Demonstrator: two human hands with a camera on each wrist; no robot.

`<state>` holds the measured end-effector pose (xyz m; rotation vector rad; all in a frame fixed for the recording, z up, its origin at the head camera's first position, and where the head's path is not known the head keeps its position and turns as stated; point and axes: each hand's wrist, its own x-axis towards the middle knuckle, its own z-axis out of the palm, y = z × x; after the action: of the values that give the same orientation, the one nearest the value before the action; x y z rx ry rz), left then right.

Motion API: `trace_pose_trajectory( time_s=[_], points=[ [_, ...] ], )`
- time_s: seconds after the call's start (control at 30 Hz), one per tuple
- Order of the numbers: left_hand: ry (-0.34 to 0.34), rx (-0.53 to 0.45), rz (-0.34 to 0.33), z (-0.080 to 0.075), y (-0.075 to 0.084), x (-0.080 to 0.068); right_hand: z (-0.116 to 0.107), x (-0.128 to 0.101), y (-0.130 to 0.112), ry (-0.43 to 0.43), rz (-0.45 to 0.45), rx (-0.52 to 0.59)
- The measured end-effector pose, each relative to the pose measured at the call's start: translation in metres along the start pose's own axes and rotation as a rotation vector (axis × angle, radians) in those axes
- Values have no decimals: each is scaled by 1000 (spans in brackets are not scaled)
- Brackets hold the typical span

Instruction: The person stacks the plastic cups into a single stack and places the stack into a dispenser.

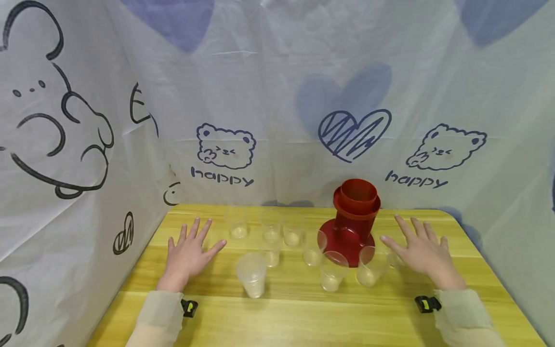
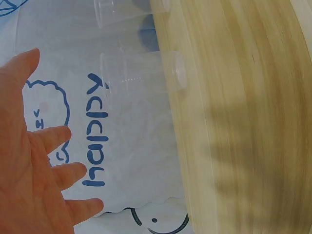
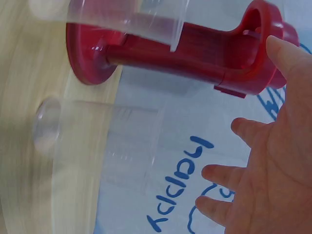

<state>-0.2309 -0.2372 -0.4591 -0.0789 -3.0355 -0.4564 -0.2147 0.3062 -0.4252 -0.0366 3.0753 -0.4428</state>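
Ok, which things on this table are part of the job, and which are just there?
Job in hand:
clear plastic cups
red cup dispenser
left hand, flat on the table
right hand, beside the dispenser

Just there:
wooden table
bear-print backdrop cloth

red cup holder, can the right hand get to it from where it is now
Probably yes. The right hand lies open on the table just beside the red cup holder. Clear cups crowd the holder's base, but its upper part looks free.

Red cup holder (image 1: 353,221), clear cups (image 1: 252,274), yellow wood-grain table (image 1: 303,313), bear-print backdrop (image 1: 269,96)
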Motion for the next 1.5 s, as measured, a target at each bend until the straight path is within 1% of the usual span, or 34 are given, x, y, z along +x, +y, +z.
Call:
trace_pose_trajectory(
  time_s=[0.17,0.3,0.53,0.73,0.83,0.93,1.07,1.13,1.27,1.33,1.43,1.5],
  points=[
    [21,-29,15,-3,3,-5,-1,-5,-10,40,-24,5],
    [48,-64,41,-4,7,-12,-1,-9,-18,77,-60,21],
    [108,-101,126,-2,19,-28,1,-19,-37,148,-136,64],
    [170,-148,197,2,32,-40,4,-28,-54,178,-194,94],
    [185,-182,226,6,38,-45,6,-33,-63,179,-215,121],
    [158,-240,238,10,45,-50,8,-39,-72,186,-232,146],
    [72,-371,208,17,53,-55,14,-44,-81,210,-277,182],
    [39,-447,191,21,56,-56,18,-46,-85,206,-286,203],
    [17,-579,205,32,59,-55,26,-49,-91,180,-284,244],
    [8,-637,214,37,60,-55,31,-50,-92,183,-296,251],
    [-12,-707,200,41,62,-57,38,-51,-93,188,-324,279],
    [-23,-730,190,42,63,-58,42,-51,-94,183,-335,304]
  ],
)
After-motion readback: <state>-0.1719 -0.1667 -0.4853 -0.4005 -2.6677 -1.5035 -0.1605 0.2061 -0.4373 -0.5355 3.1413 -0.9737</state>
